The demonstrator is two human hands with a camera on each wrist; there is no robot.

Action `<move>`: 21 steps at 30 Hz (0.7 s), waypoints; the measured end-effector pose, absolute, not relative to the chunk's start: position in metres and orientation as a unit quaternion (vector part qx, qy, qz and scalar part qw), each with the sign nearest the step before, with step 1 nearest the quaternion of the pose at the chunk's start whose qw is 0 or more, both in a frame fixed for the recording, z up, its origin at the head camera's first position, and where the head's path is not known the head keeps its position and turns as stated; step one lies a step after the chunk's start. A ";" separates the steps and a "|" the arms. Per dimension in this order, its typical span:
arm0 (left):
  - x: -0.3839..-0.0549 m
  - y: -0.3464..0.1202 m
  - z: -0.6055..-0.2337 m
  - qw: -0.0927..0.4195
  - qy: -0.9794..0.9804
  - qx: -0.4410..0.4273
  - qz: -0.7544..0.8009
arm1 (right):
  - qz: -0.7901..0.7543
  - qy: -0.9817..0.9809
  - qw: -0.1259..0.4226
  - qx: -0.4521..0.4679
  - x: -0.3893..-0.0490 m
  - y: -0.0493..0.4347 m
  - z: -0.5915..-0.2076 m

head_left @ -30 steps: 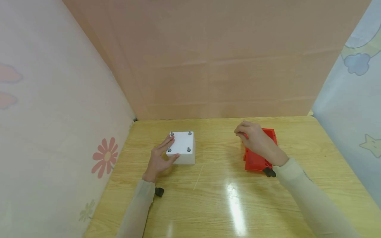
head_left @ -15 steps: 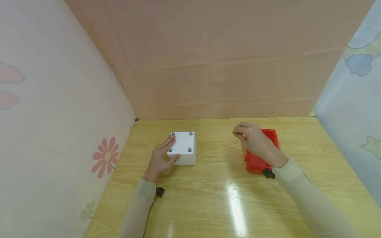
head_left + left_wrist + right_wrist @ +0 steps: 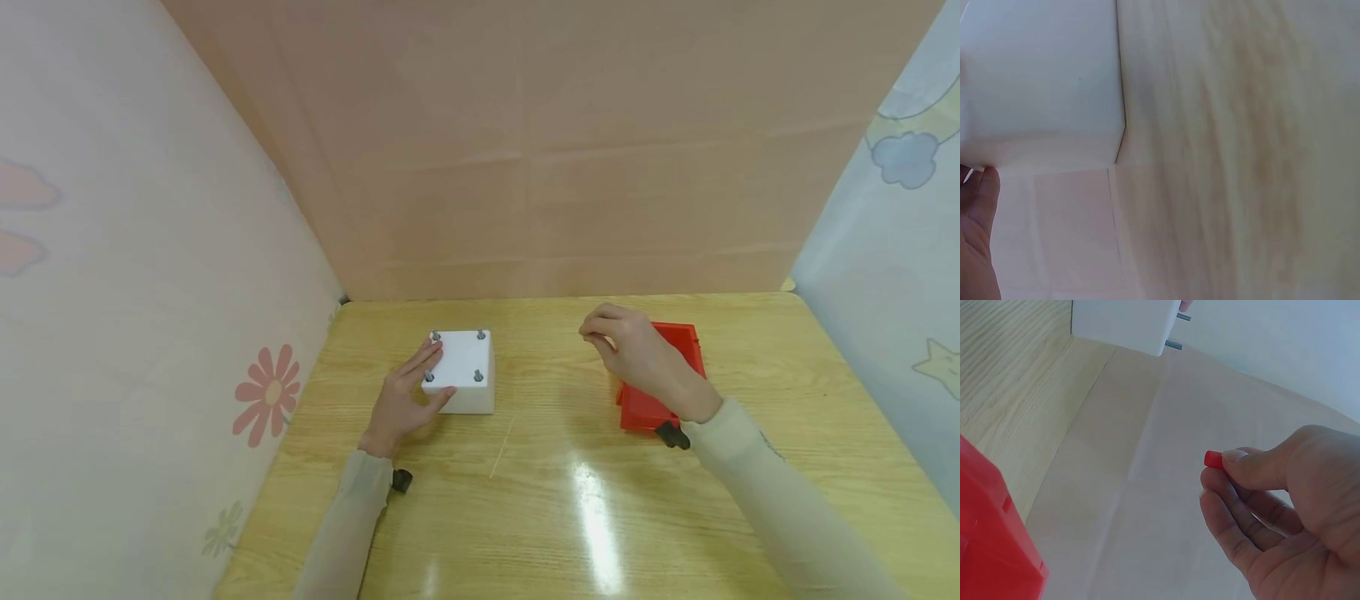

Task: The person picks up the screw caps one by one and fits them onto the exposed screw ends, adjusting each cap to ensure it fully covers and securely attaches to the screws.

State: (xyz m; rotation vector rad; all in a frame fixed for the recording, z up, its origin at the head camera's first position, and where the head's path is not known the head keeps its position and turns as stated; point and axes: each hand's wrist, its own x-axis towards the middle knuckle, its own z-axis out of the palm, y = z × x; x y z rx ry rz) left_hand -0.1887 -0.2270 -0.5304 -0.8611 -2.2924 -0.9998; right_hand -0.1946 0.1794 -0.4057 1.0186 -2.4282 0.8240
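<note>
A white box stands on the table with an upright metal bolt at each corner of its top. The fingers of my left hand rest straight on its left top edge, the thumb against its near edge. In the left wrist view, the white box shows a plain side with a fingertip at its edge. My right hand hovers over the left side of a red tray. Between thumb and index finger it pinches a small red cylindrical piece, plain in the right wrist view but hidden in the head view.
The wooden table runs back to a tan cloth wall. Patterned pale walls close both sides. A red flower is printed on the left one. What lies in the red tray is mostly covered by my right hand and forearm.
My right hand has drifted slightly left, away from the red tray, keeping its pinch. My left hand and the white box stay in place.
</note>
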 end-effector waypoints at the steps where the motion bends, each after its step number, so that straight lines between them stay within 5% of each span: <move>1: -0.189 -0.227 -0.531 0.250 -0.839 -0.318 -0.366 | 0.293 -0.863 0.191 0.364 -0.194 0.179 -0.405; 21: -0.191 -0.226 -0.531 0.253 -0.832 -0.324 -0.374 | 0.299 -0.855 0.203 0.372 -0.191 0.165 -0.398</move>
